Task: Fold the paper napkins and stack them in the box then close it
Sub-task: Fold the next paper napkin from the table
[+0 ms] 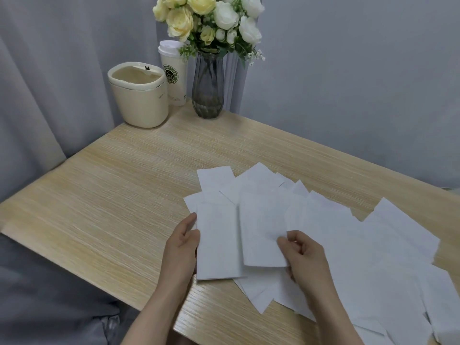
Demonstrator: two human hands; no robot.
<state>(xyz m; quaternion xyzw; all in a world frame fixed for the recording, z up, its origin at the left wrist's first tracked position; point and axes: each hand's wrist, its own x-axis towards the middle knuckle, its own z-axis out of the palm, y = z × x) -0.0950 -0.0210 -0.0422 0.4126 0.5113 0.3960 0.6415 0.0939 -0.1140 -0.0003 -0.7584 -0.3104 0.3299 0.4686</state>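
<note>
**Napkins loose on table, both hands on paper**

Wooden table (112, 195) fills the view. Paper napkins (348, 245) lie spread in an overlapping heap from centre to 4 o'clock. Cream bin (139, 95), glass vase (207, 88) of flowers and a lidded cup (174, 73) stand together at 12 o'clock. Folded napkin (219, 240) at 6 o'clock: left hand (181, 247) holds its left edge, fingers under, thumb on top. Right hand (303, 252) pinches a curling napkin (261, 232) just beside it.

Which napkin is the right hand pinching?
The right hand pinches the curved napkin in the middle, lifted above the flat ones; the left hand holds its neighbour.
</note>
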